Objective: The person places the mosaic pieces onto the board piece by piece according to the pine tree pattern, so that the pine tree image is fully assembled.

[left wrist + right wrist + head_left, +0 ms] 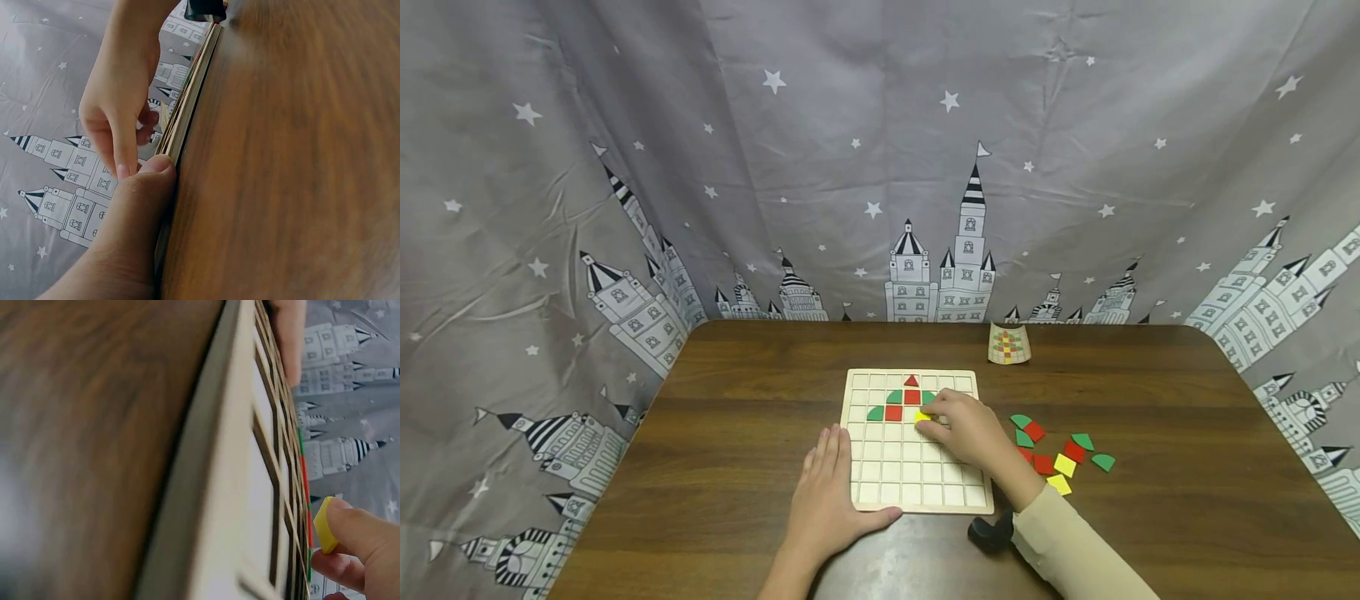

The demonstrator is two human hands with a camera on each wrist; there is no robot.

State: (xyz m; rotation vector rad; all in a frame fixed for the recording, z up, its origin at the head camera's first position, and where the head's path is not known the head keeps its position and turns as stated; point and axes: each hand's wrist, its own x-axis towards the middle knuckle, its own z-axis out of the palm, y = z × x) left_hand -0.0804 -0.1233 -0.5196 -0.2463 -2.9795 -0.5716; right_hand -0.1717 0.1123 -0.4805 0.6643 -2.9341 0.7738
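Observation:
A pale wooden grid board [912, 471] lies on the table. In its upper cells sit a red triangle [912, 381], red squares [892, 412] and green quarter-round tiles [876, 413]. My right hand [964, 429] pinches a yellow square tile [324, 526] between thumb and finger, over the board just right of the red squares. In the right wrist view this tile is tilted and stands a little off the surface. My left hand [827, 492] rests at the board's lower left corner, fingers straight along the left side and thumb against the front edge.
Right of the board lie several loose tiles: green quarter-rounds [1102, 462], red squares [1043, 464] and yellow squares [1064, 465]. A curled pattern card [1009, 344] stands near the table's back edge. A grey castle-print curtain [820, 150] hangs behind the table [737, 467].

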